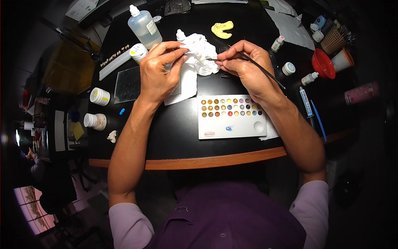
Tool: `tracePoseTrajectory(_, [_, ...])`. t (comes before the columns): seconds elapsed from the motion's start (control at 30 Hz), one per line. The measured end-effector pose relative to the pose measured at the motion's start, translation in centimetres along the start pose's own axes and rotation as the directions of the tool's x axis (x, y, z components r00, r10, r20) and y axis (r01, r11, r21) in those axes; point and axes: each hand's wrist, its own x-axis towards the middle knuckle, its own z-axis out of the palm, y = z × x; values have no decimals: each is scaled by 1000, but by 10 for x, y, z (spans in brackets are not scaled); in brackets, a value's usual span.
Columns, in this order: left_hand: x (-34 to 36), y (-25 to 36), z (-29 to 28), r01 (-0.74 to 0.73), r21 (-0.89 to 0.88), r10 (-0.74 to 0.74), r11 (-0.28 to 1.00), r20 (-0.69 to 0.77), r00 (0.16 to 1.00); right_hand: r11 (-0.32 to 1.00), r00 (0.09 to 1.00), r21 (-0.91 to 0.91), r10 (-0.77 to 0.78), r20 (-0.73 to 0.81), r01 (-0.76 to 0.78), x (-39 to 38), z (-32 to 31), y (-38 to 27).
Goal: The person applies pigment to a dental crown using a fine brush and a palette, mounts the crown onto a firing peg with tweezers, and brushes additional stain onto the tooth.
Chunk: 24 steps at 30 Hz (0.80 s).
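Just beyond the white paint tray (232, 130) and off its left corner, the left hand (161, 71) is pinching a slim piece (192, 54), too small to make out! The right hand (253, 64), beyond the tray's right half, is pinching a black brush (266, 72), its tip pointing at that piece; touching or not, I can't tell. Crumpled tissue (198, 42) is lying behind, and farther past the tray a yellow teeth model (222, 30) is sitting.
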Motion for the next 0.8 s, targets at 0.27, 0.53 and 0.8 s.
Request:
tracePoseTrajectory(0.27, [-1, -1, 0, -5, -2, 5, 1000, 1, 1000, 1000, 1000, 23, 6, -27, -6, -1, 2, -2])
tracePoseTrajectory(0.53, [-1, 0, 0, 4, -6, -4, 1000, 1, 1000, 1000, 1000, 16, -4, -29, 5, 0, 1, 1])
tracePoseTrajectory(0.8, [-1, -2, 1, -2, -1, 2, 1000, 7, 1000, 1000, 1000, 26, -2, -25, 3, 0, 3, 1])
